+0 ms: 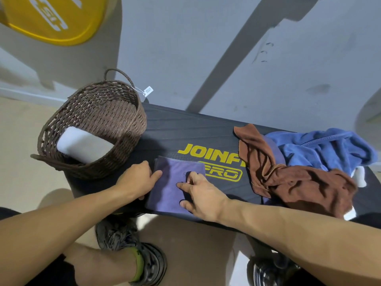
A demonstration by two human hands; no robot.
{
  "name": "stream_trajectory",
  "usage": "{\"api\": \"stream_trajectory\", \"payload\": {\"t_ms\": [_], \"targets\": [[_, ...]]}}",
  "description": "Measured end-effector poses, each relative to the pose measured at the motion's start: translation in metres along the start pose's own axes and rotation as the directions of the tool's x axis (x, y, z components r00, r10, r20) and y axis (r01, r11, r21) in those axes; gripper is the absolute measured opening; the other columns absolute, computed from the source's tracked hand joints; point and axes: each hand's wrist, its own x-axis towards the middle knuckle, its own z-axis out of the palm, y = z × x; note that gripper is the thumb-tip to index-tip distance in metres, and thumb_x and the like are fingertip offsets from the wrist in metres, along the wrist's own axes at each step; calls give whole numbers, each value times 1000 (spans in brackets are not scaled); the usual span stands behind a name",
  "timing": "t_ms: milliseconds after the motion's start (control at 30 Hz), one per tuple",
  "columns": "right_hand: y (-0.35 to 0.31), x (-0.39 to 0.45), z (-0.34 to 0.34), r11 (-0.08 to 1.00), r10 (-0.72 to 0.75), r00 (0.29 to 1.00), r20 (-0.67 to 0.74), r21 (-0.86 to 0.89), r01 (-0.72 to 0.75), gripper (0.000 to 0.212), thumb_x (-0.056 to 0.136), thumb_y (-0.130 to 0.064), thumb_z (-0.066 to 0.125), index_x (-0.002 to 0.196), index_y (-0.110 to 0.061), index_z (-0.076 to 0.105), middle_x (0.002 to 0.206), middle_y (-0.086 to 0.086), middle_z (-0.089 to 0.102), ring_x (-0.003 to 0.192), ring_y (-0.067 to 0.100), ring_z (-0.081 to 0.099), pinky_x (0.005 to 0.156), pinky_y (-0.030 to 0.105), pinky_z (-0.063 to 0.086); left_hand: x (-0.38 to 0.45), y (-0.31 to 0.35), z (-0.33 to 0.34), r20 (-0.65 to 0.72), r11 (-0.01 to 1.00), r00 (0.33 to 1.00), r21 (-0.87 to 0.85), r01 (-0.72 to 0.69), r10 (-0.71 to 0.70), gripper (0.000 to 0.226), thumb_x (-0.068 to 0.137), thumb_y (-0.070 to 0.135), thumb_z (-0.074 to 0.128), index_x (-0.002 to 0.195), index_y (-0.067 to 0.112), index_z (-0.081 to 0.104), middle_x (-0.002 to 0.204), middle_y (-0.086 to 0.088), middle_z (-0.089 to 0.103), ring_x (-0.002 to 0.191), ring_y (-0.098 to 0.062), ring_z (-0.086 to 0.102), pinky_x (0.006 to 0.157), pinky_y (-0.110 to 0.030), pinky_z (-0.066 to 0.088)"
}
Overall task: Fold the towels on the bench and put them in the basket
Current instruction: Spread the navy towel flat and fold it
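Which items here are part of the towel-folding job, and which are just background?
Job: purple towel under left hand and right hand; brown towel; blue towel; basket holding white towel; bench.
Background: yellow weight plate; shoes.

Four towels (175, 182), one basket (92, 129)
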Motion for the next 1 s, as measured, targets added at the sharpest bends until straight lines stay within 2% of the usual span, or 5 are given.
{"api": "stream_trajectory", "payload": {"t_ms": [333,500,733,833,1000], "targets": [[-5,-9,-30,957,62,996,67,281,-79,58,95,-24,53,150,-11,38,103,8,53,111,25,44,99,26,39,-18,13,10,87,999,996,-31,7,-4,39,71,46,78,85,15,60,86,-1,67,80,-23,64,63,-33,48],[-6,-28,-83,874,241,949,-202,471,-121,46,82,-14,67,126,-10,54,111,10,58,105,26,55,90,28,44,-25,36,-12,-53,964,988,-216,-156,148,35,65,28,83,82,16,54,77,3,64,74,-21,61,65,-35,47],[-1,-66,-120,986,101,898,-429,161,-33,85,63,-38,81,139,-25,45,133,2,42,124,23,39,104,37,35,-61,73,-41,-254,741,825,-361,-566,505,41,70,11,80,100,27,57,86,14,69,83,-4,66,81,-27,51],[1,-79,-118,991,119,937,-329,-25,-134,57,68,-50,74,117,-25,59,118,-1,54,118,21,45,111,40,27,-76,86,-43,-248,633,760,-432,-642,601,40,71,11,84,99,26,60,89,17,73,82,-1,68,76,-12,48],[8,-100,-118,938,229,969,-92,287,-194,28,75,-27,76,71,-21,49,59,-3,49,57,15,48,54,29,38,-75,91,-38,-198,590,760,-522,-616,618,24,79,17,80,95,28,66,91,15,72,82,-4,69,78,-13,50]]}}
